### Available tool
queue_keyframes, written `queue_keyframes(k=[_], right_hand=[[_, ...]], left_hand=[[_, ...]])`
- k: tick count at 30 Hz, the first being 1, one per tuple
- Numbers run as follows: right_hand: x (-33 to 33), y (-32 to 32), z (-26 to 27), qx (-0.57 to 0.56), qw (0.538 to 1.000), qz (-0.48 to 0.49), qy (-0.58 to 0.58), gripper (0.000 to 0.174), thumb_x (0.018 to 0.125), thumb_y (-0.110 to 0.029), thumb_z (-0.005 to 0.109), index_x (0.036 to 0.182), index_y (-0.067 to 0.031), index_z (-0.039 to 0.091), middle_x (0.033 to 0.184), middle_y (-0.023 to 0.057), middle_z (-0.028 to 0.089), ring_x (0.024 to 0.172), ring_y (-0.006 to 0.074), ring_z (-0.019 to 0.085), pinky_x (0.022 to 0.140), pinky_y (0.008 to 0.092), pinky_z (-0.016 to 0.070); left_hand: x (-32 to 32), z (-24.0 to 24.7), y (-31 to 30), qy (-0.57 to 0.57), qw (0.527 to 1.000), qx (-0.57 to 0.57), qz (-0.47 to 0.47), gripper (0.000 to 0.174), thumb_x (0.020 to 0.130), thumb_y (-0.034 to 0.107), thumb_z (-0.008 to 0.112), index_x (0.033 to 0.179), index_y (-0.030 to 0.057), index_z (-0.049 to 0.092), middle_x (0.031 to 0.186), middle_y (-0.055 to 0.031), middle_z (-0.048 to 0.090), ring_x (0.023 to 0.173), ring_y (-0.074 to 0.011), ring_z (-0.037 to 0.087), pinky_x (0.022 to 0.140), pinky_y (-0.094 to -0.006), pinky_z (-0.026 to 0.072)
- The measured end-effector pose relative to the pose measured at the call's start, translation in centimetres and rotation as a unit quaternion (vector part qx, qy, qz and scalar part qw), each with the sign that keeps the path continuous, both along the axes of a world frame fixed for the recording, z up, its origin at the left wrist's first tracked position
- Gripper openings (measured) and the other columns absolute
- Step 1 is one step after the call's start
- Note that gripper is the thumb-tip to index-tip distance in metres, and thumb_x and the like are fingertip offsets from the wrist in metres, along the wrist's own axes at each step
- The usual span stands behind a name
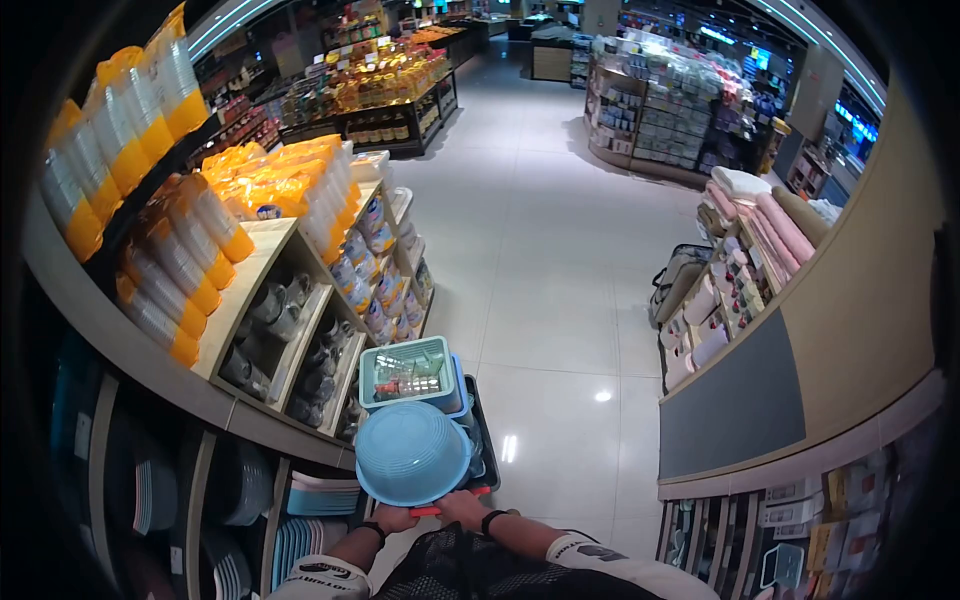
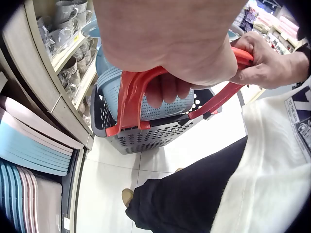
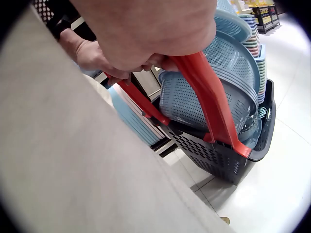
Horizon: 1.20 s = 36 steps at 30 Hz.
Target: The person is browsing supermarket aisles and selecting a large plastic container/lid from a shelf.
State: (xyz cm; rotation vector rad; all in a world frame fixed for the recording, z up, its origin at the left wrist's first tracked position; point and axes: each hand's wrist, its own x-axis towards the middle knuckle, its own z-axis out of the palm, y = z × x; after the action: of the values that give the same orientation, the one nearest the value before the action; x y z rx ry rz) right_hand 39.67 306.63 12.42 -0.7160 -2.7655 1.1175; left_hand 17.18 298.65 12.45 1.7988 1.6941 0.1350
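Note:
A black shopping basket [image 2: 146, 138] with a red handle [image 3: 209, 92] stands in front of the person, filled with blue perforated baskets [image 3: 187, 99]. Both hands grip the handle: the left hand [image 1: 394, 518] and the right hand [image 1: 463, 509] are side by side, fingers curled round the red bar. In the head view a round blue basin [image 1: 413, 452] lies on top, and behind it is a pale green tray [image 1: 448, 392] with clear and red items inside. The right hand [image 2: 265, 60] also shows in the left wrist view, beyond the left hand [image 2: 170, 39].
Shelves of mugs [image 2: 73, 29] and stacked plates run along the left, with orange-wrapped packs [image 1: 270, 180] above. On the right, a curved wooden shelf unit [image 1: 850, 330] holds rolled pink textiles [image 1: 785, 228]. A tiled aisle [image 1: 540, 290] runs between them toward further display stands [image 1: 665, 115].

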Motion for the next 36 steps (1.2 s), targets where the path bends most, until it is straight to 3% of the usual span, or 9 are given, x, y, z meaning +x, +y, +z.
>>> queue_keyframes(k=[6, 9, 11, 15, 18, 30, 32, 34, 36], right_hand=[[0.9, 1.3, 0.8, 0.002, 1.000, 0.014, -0.008, 0.030, 0.086, -0.023, 0.072, 0.105, -0.0016, 0.065, 0.088, 0.0208, 0.071, 0.084, 0.0396, 0.071, 0.074, 0.0505, 0.0558], [1.4, 1.8, -0.1, 0.004, 1.000, 0.021, -0.010, 0.031, 0.086, -0.024, 0.072, 0.106, -0.0016, 0.065, 0.088, 0.0210, 0.071, 0.084, 0.0401, 0.070, 0.074, 0.0505, 0.0560], [1.5, 2.3, -0.2, 0.006, 0.999, 0.030, -0.009, 0.031, 0.087, -0.025, 0.072, 0.106, -0.0016, 0.065, 0.088, 0.0210, 0.071, 0.084, 0.0403, 0.070, 0.074, 0.0506, 0.0561], [1.7, 2.9, -0.4, 0.010, 1.000, 0.028, 0.002, 0.031, 0.086, -0.028, 0.071, 0.104, -0.0036, 0.067, 0.088, 0.0210, 0.072, 0.083, 0.0403, 0.071, 0.073, 0.0511, 0.0567], [1.6, 3.7, -1.3, 0.031, 0.999, 0.026, -0.004, 0.029, 0.084, -0.029, 0.071, 0.102, -0.0061, 0.069, 0.087, 0.0200, 0.073, 0.079, 0.0403, 0.071, 0.072, 0.0520, 0.0571], [1.7, 6.7, -1.2, 0.040, 0.996, 0.073, -0.023, 0.031, 0.082, -0.029, 0.076, 0.102, -0.0057, 0.067, 0.085, 0.0179, 0.072, 0.078, 0.0380, 0.072, 0.069, 0.0496, 0.0576], [1.8, 7.2, -1.0, 0.032, 0.997, 0.073, 0.013, 0.025, 0.084, -0.028, 0.072, 0.095, -0.0049, 0.070, 0.081, 0.0195, 0.072, 0.076, 0.0400, 0.071, 0.070, 0.0525, 0.0576], [1.7, 7.6, -1.0, 0.023, 0.996, 0.088, 0.001, 0.028, 0.084, -0.028, 0.072, 0.099, -0.0048, 0.068, 0.083, 0.0196, 0.072, 0.078, 0.0400, 0.071, 0.070, 0.0515, 0.0574], [1.8, 8.3, -1.1, 0.016, 0.994, 0.105, -0.011, 0.031, 0.084, -0.029, 0.073, 0.103, -0.0048, 0.066, 0.085, 0.0196, 0.072, 0.080, 0.0401, 0.071, 0.071, 0.0506, 0.0572]], left_hand=[[1.7, 1.3, 0.7, -0.045, 0.991, 0.124, -0.029, 0.031, 0.085, 0.026, 0.067, 0.110, 0.0094, 0.071, 0.103, -0.0176, 0.073, 0.100, -0.0376, 0.068, 0.089, -0.0489, 0.0507], [3.5, 5.0, 1.5, -0.045, 0.997, 0.059, 0.003, 0.029, 0.085, 0.027, 0.066, 0.107, 0.0080, 0.070, 0.099, -0.0181, 0.072, 0.098, -0.0377, 0.067, 0.089, -0.0492, 0.0506], [4.0, 6.3, 2.0, -0.007, 0.999, -0.051, -0.011, 0.033, 0.090, 0.021, 0.064, 0.122, 0.0149, 0.068, 0.120, -0.0153, 0.070, 0.117, -0.0353, 0.062, 0.100, -0.0461, 0.0475], [3.9, 4.8, 2.1, 0.006, 0.998, -0.055, 0.001, 0.033, 0.090, 0.021, 0.064, 0.121, 0.0144, 0.069, 0.121, -0.0152, 0.069, 0.117, -0.0357, 0.062, 0.100, -0.0459, 0.0474], [4.3, 4.2, 2.2, -0.045, 0.999, 0.025, 0.008, 0.035, 0.089, 0.020, 0.064, 0.123, 0.0128, 0.068, 0.124, -0.0149, 0.068, 0.118, -0.0364, 0.061, 0.101, -0.0464, 0.0467], [5.3, 4.7, 3.7, -0.058, 0.996, -0.013, 0.064, 0.034, 0.093, 0.021, 0.063, 0.126, 0.0137, 0.066, 0.127, -0.0147, 0.067, 0.120, -0.0358, 0.060, 0.103, -0.0464, 0.0453], [5.7, 5.0, 3.9, -0.045, 0.996, -0.036, 0.073, 0.035, 0.093, 0.021, 0.063, 0.127, 0.0139, 0.066, 0.128, -0.0147, 0.067, 0.120, -0.0359, 0.060, 0.103, -0.0465, 0.0453], [5.8, 4.8, 3.9, -0.045, 0.996, 0.032, 0.075, 0.032, 0.091, 0.025, 0.062, 0.119, 0.0128, 0.069, 0.112, -0.0170, 0.071, 0.106, -0.0364, 0.066, 0.091, -0.0453, 0.0514], [6.2, 6.3, 4.5, -0.042, 0.995, -0.032, 0.086, 0.033, 0.092, 0.022, 0.062, 0.124, 0.0137, 0.067, 0.120, -0.0155, 0.069, 0.114, -0.0359, 0.063, 0.098, -0.0460, 0.0481]])
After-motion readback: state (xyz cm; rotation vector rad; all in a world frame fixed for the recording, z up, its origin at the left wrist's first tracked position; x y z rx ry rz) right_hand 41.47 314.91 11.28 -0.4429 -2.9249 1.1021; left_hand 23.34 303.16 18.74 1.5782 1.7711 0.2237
